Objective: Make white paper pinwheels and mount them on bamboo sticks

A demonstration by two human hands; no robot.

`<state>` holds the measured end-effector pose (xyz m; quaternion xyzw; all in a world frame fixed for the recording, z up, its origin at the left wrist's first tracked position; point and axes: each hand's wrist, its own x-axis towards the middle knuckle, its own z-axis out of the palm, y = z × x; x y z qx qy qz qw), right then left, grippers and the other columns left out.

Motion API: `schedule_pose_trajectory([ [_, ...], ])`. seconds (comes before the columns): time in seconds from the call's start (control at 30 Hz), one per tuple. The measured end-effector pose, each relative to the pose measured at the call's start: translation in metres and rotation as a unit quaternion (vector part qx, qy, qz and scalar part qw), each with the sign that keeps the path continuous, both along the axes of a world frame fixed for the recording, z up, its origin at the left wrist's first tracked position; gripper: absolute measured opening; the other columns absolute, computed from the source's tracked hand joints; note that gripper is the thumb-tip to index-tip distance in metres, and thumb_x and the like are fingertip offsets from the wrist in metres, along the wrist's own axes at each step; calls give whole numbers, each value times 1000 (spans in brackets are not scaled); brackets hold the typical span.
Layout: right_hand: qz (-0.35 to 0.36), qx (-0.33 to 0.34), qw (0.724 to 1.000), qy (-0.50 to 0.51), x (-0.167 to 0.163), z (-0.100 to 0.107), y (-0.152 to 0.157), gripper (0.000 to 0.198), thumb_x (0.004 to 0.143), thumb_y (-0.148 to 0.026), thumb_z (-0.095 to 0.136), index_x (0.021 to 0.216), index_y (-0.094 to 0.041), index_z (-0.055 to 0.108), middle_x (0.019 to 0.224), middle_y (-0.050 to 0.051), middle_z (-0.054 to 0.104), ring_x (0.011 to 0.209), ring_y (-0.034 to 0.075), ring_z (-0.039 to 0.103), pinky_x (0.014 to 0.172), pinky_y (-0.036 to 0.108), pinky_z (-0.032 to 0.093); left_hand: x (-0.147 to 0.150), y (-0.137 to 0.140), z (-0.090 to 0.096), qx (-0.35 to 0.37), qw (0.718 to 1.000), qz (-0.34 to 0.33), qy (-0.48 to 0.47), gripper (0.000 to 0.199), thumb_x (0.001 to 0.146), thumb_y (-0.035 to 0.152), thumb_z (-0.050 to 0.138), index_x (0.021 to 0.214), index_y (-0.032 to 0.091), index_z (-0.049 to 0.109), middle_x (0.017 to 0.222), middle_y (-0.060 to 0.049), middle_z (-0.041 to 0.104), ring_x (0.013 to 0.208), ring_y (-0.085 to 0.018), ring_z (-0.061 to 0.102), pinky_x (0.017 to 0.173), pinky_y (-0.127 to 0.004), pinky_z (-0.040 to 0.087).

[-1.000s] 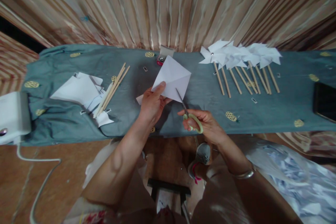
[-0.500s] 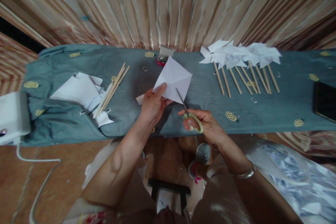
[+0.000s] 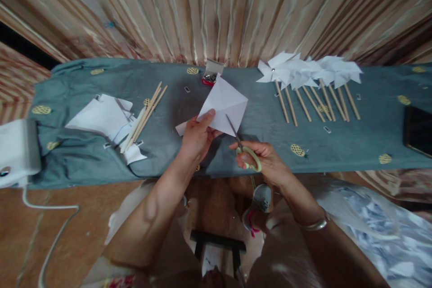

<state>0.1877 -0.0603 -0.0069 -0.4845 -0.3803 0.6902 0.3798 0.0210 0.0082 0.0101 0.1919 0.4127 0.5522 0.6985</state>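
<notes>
Held up over the cloth is a creased white square of paper [image 3: 227, 94], one corner pointing away from me. My left hand [image 3: 198, 138] pinches it at the left and lower edge, thumb on top. My right hand [image 3: 258, 157] has its fingers through the yellow-green handles of a pair of scissors [image 3: 249, 156]. The blades lie at the paper's lower right part, pointing up and left. Just behind the paper stands a small red box [image 3: 208, 79] with its flap up and small metal pieces inside.
Several white paper pinwheels [image 3: 303, 71] on wooden sticks lie at the back right. Loose sticks [image 3: 145, 119] and white paper [image 3: 97, 119] are at left. A white device with a cord [image 3: 18, 153] sits far left, a dark phone-like slab [image 3: 418, 128] far right, on the green cloth [image 3: 216, 162].
Almost nothing differs. The whole view has shifted by a few pixels; the hands, paper and scissors keep nearly the same pose.
</notes>
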Motion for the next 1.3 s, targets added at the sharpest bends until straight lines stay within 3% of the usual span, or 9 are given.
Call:
schedule_pose_trajectory([
  [0.2, -3, -4, 1000, 9, -2, 2, 1, 42, 61, -48, 88, 91, -20, 77, 60, -5, 59, 51, 7, 51, 51, 23, 45, -1, -1, -1, 7, 1000, -15, 14, 3, 84, 18, 67, 83, 17, 69, 81, -3, 76, 82, -20, 73, 76, -30, 61],
  [0.57, -6, -14, 1000, 11, -3, 2, 2, 40, 59, -47, 89, 87, -21, 76, 57, -5, 60, 49, 6, 51, 50, 21, 44, -1, -1, -2, 14, 999, -25, 41, 7, 80, 25, 70, 83, 19, 68, 85, -5, 76, 89, -24, 73, 76, -34, 59],
  [0.8, 76, 6, 997, -7, 3, 8, 2, 50, 66, -59, 81, 95, -19, 73, 67, -1, 68, 56, 9, 55, 52, 22, 43, -3, 2, -1, 8, 998, -5, 61, 14, 76, 32, 76, 80, 21, 69, 85, -4, 76, 104, -28, 69, 80, -37, 57],
  [0.97, 157, 2, 987, -16, 24, 13, 0, 49, 70, -58, 79, 98, -18, 73, 70, 1, 70, 59, 11, 58, 55, 24, 46, -15, 9, 2, 5, 998, 18, 55, 10, 80, 30, 71, 81, 21, 69, 87, -5, 76, 99, -25, 70, 82, -37, 56],
  [1.07, 161, 18, 987, -12, 40, 14, -1, 49, 72, -59, 78, 101, -20, 74, 70, 1, 72, 58, 11, 59, 55, 24, 46, -21, 10, 3, 9, 999, 24, 40, 9, 81, 28, 71, 85, 20, 69, 90, -4, 76, 99, -24, 69, 85, -37, 55],
  [1.17, 97, 54, 994, -2, 50, 12, 1, 53, 67, -61, 80, 100, -19, 75, 72, 2, 73, 57, 10, 58, 55, 24, 46, -20, 9, 2, 5, 999, 6, 47, 11, 79, 28, 73, 84, 19, 69, 87, -5, 76, 101, -25, 69, 86, -36, 55],
  [1.3, -135, 105, 985, -15, 49, 6, 12, 46, 61, -50, 89, 96, -25, 74, 79, 0, 76, 64, 11, 63, 63, 24, 50, -11, 3, -5, 13, 997, -34, 64, 21, 72, 30, 79, 84, 16, 69, 84, -8, 75, 92, -25, 70, 81, -36, 55],
])
